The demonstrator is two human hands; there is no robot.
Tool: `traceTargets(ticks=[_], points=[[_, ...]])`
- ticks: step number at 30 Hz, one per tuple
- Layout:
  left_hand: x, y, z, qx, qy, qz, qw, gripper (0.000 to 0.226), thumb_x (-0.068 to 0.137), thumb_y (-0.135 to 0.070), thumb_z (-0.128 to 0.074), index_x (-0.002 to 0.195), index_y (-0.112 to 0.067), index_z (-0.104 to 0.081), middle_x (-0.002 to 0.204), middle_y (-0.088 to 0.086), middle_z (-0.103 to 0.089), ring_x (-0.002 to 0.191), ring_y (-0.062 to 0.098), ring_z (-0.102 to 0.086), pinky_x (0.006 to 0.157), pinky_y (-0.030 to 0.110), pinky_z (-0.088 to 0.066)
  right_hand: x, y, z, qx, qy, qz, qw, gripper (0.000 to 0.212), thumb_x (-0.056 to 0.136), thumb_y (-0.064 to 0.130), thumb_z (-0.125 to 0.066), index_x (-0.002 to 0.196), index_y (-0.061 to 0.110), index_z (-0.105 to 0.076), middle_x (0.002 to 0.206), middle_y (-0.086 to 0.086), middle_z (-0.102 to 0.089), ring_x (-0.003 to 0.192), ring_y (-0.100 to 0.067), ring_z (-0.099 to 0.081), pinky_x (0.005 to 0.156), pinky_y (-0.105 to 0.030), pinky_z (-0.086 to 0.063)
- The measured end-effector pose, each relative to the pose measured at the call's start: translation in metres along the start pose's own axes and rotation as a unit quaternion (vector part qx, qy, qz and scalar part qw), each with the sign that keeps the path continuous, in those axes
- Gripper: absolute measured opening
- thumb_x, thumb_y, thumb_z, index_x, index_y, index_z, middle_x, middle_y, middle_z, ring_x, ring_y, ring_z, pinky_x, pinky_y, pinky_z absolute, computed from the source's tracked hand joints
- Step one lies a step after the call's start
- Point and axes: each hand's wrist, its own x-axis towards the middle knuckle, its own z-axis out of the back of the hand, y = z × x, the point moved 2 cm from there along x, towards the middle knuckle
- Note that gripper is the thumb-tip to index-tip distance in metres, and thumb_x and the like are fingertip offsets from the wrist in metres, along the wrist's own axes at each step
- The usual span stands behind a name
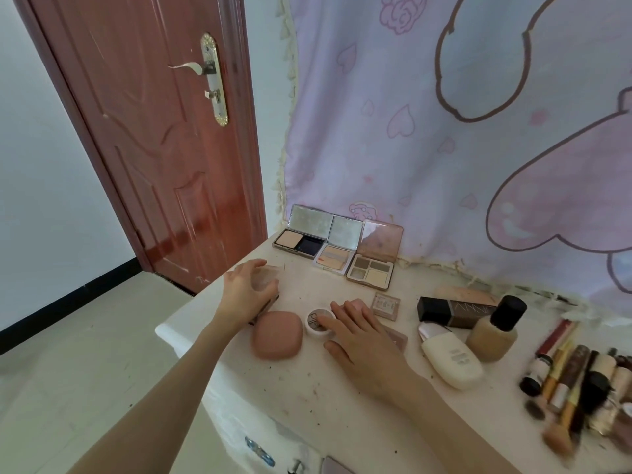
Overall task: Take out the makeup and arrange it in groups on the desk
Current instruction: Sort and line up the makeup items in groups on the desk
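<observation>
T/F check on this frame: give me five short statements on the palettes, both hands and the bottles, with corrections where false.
1. Three open palettes stand in a row at the back of the desk. True.
2. The left hand rests flat on the pink compact. False: it grips a clear case beyond the compact.
3. The right hand has fingers on a small round jar. True.
4. The foundation bottle with the black cap lies on its side. False: it stands upright.
5. The white bottle lies on its side. True.
</observation>
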Motion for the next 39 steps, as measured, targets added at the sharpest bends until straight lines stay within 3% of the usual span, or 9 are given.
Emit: traceTargets(ticks=[6,10,13,16,19,22,26,32,39], points=[[-0.03,-0.014,-0.011,0.011,0.003,-0.044,0.999,0.042,0.083,-0.025,-0.065,0.122,-0.013,-0.054,0.128,0.002,-0.053,0.12,0.024,-0.036,0.101,0.027,-0.026,-0.018,-0.003,-0.003,0.003,0.0,-0.008,1.0,0.082,0.077,0.068,0.014,0.146,0.035,-0.015,0.158,0.005,-0.004,0.145,-0.011,0.007,0.11,-0.025,0.017],[-0.038,-0.022,-0.012,-0.018,0.004,-0.061,0.998,0.045,0.082,-0.024,-0.066,0.125,-0.018,-0.052,0.128,0.002,-0.052,0.12,0.023,-0.04,0.1,0.028,-0.028,-0.025,-0.004,-0.001,0.009,-0.01,-0.017,1.0,0.055,0.095,0.051,-0.01,0.147,0.035,-0.014,0.158,0.005,-0.009,0.145,-0.011,0.002,0.112,-0.025,0.013],[-0.045,-0.036,-0.004,-0.042,0.004,-0.094,0.995,0.058,0.078,-0.03,-0.066,0.132,-0.023,-0.044,0.13,-0.002,-0.047,0.122,0.018,-0.042,0.106,0.037,-0.03,-0.029,-0.002,0.008,0.139,-0.039,-0.046,0.988,0.047,0.101,0.037,-0.029,0.147,0.032,-0.02,0.154,0.006,-0.023,0.143,-0.01,-0.01,0.115,-0.024,-0.003],[-0.056,-0.055,0.004,-0.093,0.024,-0.149,0.984,0.067,0.074,-0.031,-0.069,0.133,-0.032,-0.037,0.126,-0.007,-0.043,0.114,0.002,-0.045,0.105,0.029,-0.035,-0.031,-0.002,0.021,0.351,-0.135,-0.107,0.92,0.04,0.098,0.03,-0.042,0.138,0.027,-0.041,0.134,0.006,-0.052,0.122,-0.009,-0.046,0.094,-0.016,-0.037],[-0.071,-0.073,0.005,-0.142,0.039,-0.192,0.97,0.07,0.075,-0.023,-0.074,0.128,-0.043,-0.033,0.129,-0.008,-0.042,0.111,-0.01,-0.042,0.097,0.009,-0.035,-0.025,-0.003,0.027,0.577,-0.17,-0.092,0.793,0.042,0.092,0.025,-0.053,0.131,0.012,-0.051,0.123,-0.004,-0.061,0.108,-0.013,-0.06,0.084,-0.02,-0.05],[-0.085,-0.085,-0.001,-0.158,0.057,-0.22,0.961,0.073,0.071,-0.03,-0.071,0.13,-0.046,-0.031,0.129,-0.014,-0.039,0.116,-0.008,-0.04,0.099,0.012,-0.035,-0.021,-0.004,0.024,0.747,-0.137,-0.038,0.649,0.044,0.086,0.032,-0.05,0.122,0.007,-0.057,0.112,-0.01,-0.068,0.106,-0.024,-0.064,0.081,-0.028,-0.053],[-0.096,-0.095,-0.005,-0.139,0.086,-0.244,0.956,0.079,0.071,-0.033,-0.067,0.136,-0.047,-0.025,0.136,-0.016,-0.038,0.127,0.0,-0.034,0.105,0.012,-0.029,-0.018,-0.004,0.019,0.829,-0.074,-0.002,0.554,0.067,0.077,0.054,-0.064,0.125,0.008,-0.057,0.123,-0.017,-0.061,0.107,-0.026,-0.062,0.082,-0.03,-0.053],[-0.1,-0.103,-0.007,-0.116,0.15,-0.256,0.948,0.084,0.072,-0.016,-0.063,0.137,-0.045,-0.02,0.139,-0.013,-0.035,0.13,-0.006,-0.028,0.1,0.003,-0.024,-0.017,-0.004,0.013,0.858,0.006,0.016,0.513,0.073,0.06,0.057,-0.078,0.116,0.012,-0.066,0.121,-0.019,-0.062,0.107,-0.027,-0.063,0.081,-0.032,-0.054],[-0.101,-0.102,-0.012,-0.085,0.192,-0.286,0.935,0.091,0.074,0.002,-0.065,0.139,-0.04,-0.017,0.142,-0.025,-0.026,0.132,-0.01,-0.024,0.099,0.008,-0.03,-0.019,-0.007,0.013,0.848,0.023,0.004,0.529,0.066,0.069,0.052,-0.073,0.12,0.011,-0.062,0.126,-0.02,-0.058,0.118,-0.03,-0.056,0.089,-0.032,-0.051]])
